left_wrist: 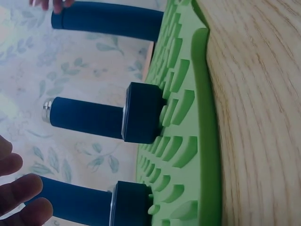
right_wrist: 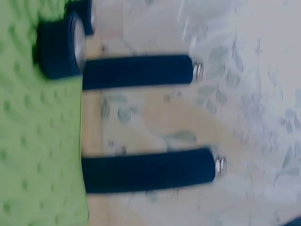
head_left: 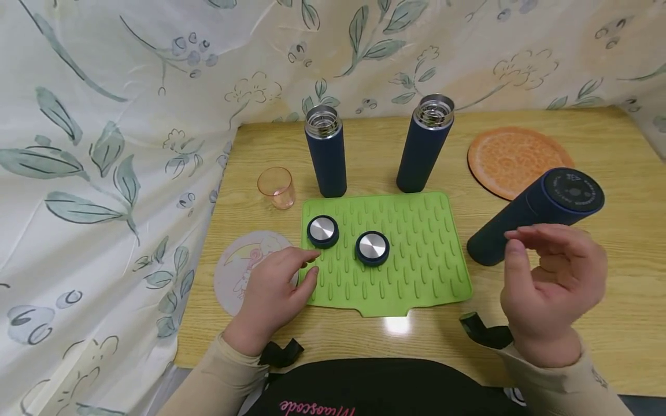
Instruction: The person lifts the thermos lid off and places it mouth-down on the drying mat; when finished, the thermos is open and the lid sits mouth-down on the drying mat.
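The right hand [head_left: 554,277] curls loosely, thumb near fingertips, holding nothing I can see from my remote post beside the capped bottle [head_left: 520,216]; whether it touches, I cannot tell. The capped bottle stands on the table [head_left: 635,323] just right of the green mat [head_left: 426,277], its long axis vertical, printed dark end up, which I take for its lid. The left hand [head_left: 276,289] rests slack, thumb and forefinger apart, near two lids [head_left: 372,247] on the mat, steel faces up. Beyond, two open bottles [head_left: 330,164] [head_left: 424,150] stand upright, mouths up. I judge two uncapped, the third left to open.
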### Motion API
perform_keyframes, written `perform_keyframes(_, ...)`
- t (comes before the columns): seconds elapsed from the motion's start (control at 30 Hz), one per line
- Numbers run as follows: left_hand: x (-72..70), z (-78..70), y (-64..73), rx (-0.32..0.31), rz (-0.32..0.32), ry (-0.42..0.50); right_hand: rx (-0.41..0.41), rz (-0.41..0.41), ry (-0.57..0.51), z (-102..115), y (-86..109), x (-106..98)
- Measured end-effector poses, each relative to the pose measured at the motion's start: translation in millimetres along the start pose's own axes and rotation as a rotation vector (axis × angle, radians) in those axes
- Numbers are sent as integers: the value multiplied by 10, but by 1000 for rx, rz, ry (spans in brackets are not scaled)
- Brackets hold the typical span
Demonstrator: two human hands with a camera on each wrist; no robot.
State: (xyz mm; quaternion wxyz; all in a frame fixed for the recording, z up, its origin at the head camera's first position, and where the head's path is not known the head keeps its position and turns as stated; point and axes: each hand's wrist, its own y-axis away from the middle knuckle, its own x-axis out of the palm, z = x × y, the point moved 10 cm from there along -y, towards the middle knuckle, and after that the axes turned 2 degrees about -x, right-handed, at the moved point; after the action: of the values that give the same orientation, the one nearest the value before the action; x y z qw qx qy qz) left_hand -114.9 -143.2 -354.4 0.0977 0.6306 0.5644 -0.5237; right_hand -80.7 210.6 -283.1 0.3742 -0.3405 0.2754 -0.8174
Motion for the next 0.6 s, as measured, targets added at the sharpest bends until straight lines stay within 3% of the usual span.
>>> perform_keyframes(0.1,0,-12,6,6,0,1,16,-169,54,-14,-52,-250)
perform_keyframes(0.17,5,-12,25,4,5,2,92,-205,133,-129,-82,-423)
perform_keyframes(0.23,4,-9,41,3,5,4,182,-200,156,-294,-108,-567)
perform_keyframes(0.43,-27,12,63,-4,-8,-11,493,-98,24,-855,-2,-776)
perform_keyframes(0.6,-43,33,67,-22,-7,10,712,-14,161,-1112,163,-855)
